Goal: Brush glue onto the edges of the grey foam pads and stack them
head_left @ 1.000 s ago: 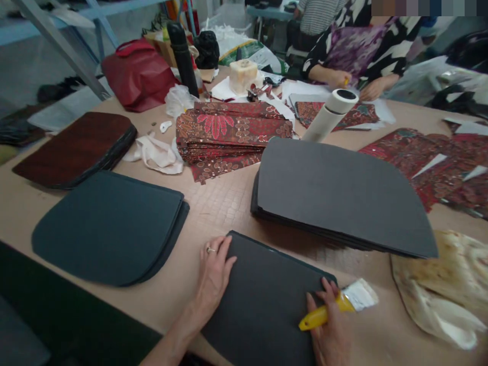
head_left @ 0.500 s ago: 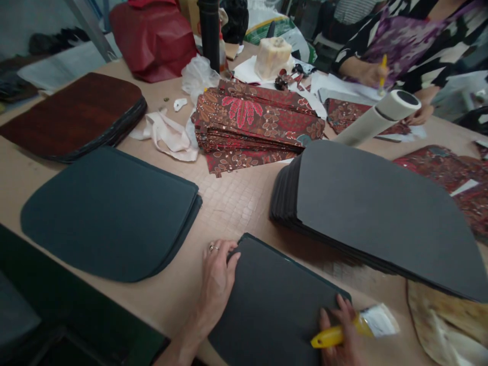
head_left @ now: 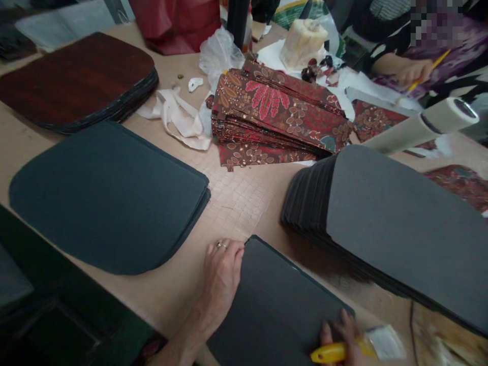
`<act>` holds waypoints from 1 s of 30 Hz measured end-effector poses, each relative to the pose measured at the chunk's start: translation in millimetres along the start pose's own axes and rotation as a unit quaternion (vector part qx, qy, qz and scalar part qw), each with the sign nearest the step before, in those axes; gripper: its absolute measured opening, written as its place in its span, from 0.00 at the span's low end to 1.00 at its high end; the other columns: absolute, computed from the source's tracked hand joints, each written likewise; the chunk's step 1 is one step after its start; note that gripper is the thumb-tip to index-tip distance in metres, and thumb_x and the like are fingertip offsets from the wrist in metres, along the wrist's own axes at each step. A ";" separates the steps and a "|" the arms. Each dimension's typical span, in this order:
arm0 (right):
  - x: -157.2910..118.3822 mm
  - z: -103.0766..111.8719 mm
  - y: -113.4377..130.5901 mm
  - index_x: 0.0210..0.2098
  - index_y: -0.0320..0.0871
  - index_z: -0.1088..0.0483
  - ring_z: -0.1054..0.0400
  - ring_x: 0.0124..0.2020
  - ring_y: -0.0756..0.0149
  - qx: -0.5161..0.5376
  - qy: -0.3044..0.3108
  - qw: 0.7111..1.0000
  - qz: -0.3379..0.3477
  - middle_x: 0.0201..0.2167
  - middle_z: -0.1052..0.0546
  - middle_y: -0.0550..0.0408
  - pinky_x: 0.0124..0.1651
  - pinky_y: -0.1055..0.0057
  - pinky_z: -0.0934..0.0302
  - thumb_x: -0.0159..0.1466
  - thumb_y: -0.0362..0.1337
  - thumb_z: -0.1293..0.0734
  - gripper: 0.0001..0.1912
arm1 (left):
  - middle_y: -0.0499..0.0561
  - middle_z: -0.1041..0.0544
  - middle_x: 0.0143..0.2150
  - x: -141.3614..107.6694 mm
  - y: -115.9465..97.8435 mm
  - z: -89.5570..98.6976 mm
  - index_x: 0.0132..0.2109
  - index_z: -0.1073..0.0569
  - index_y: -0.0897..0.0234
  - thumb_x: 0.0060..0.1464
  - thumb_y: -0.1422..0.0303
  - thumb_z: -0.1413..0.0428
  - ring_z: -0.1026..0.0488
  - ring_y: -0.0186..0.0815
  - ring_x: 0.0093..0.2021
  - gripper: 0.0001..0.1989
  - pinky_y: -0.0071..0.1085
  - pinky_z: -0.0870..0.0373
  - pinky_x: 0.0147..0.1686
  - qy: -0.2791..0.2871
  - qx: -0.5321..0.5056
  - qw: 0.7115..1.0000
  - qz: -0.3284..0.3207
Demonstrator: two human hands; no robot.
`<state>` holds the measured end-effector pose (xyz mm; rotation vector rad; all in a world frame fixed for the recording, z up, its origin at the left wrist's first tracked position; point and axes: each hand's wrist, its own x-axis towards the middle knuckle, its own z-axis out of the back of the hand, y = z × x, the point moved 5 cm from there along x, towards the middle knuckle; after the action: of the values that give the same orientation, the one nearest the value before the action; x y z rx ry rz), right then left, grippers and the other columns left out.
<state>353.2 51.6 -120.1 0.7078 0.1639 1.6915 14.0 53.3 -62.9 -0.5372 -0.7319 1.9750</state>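
Observation:
A dark grey panel [head_left: 278, 300] with a thin dark green border lies at the table's near edge. My left hand [head_left: 223, 277], with a ring on one finger, is closed at the panel's upper left corner, its fingers pressed together on the edge. My right hand [head_left: 345, 338] rests at the right side and holds a flat paintbrush [head_left: 330, 352] with a yellow handle. The brush's whitish end points right, away from the panel. Left of my hands lies a short stack of dark green panels [head_left: 110, 198]. On the right stands a tall stack of grey panels [head_left: 404, 218].
Brown glossy panels [head_left: 84, 76] are stacked at the far left. Patterned fabric strips [head_left: 274, 112] lie mid-table, near a white cloth scrap [head_left: 183, 119]. A pale roll [head_left: 427, 124] leans behind the grey stack. Across the table, a person's hand [head_left: 415, 71] holds a thin yellow tool.
My left thumb has drawn in beside the fingers at the panel's corner. The view has shifted. My right hand still holds the brush, and the other person's hand has tilted its yellow tool.

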 end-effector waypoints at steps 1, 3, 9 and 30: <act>-0.2 -0.1 -0.1 0.31 0.41 0.34 0.35 0.52 0.44 0.002 -0.003 1.000 0.003 0.49 0.28 0.37 0.53 0.46 0.43 0.59 0.54 0.37 0.21 | 0.49 0.25 0.34 0.5 -0.7 0.6 0.35 0.29 0.62 0.58 0.77 0.51 0.31 0.37 0.35 0.08 0.35 0.38 0.37 0.002 0.004 1.000 -0.001; -1.1 -0.3 -0.9 0.31 0.41 0.34 0.35 0.52 0.44 0.003 -0.003 1.000 -0.005 0.50 0.28 0.37 0.53 0.46 0.43 0.59 0.54 0.37 0.21 | 0.49 0.25 0.33 1.7 -2.3 1.7 0.35 0.29 0.62 0.58 0.77 0.52 0.31 0.37 0.35 0.09 0.35 0.38 0.37 0.011 0.011 1.000 -0.002; -2.6 -0.1 -0.8 0.32 0.41 0.33 0.36 0.53 0.44 -0.002 -0.002 1.000 -0.023 0.49 0.28 0.38 0.54 0.45 0.44 0.59 0.54 0.37 0.20 | 0.49 0.26 0.33 5.2 -3.9 3.8 0.33 0.29 0.63 0.58 0.76 0.52 0.32 0.38 0.34 0.09 0.35 0.38 0.36 0.039 0.037 0.999 0.006; 1.0 -1.7 15.2 0.38 0.41 0.35 0.40 0.58 0.48 0.005 0.015 1.000 -0.011 0.54 0.31 0.39 0.58 0.44 0.48 0.61 0.48 0.37 0.15 | 0.56 0.32 0.48 9.6 -7.9 -7.8 0.51 0.30 0.60 0.53 0.82 0.55 0.34 0.40 0.45 0.22 0.39 0.32 0.42 -0.003 0.029 0.993 -0.118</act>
<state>339.4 49.1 -113.9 0.6862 0.1996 1.6814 19.2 67.0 -63.9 -0.3902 -0.7063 1.7730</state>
